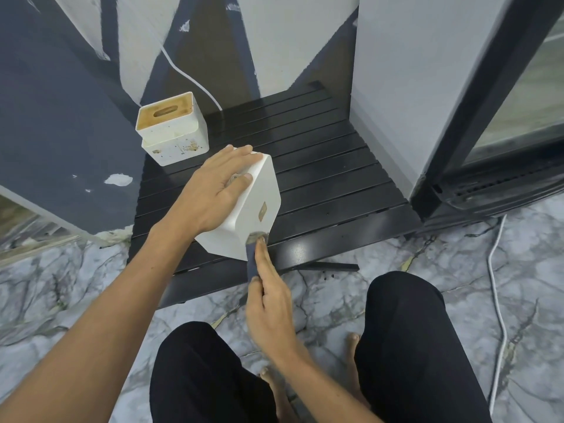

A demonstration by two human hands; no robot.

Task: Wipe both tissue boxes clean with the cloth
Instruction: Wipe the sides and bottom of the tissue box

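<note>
The left hand (213,190), fingers spread flat, steadies the near tissue box (256,209); at its six o'clock, the right hand (270,303) pinches the dark cloth (251,264) against it.

There is one view only, from a camera on the person's head, looking forward and steeply down over their own arms and knees. It sits close above the low black slatted surface (320,154), which fills the middle, with the marbled floor (457,264) nearest and the painted wall (61,102) farthest. The wide lens bends the edges.
</note>
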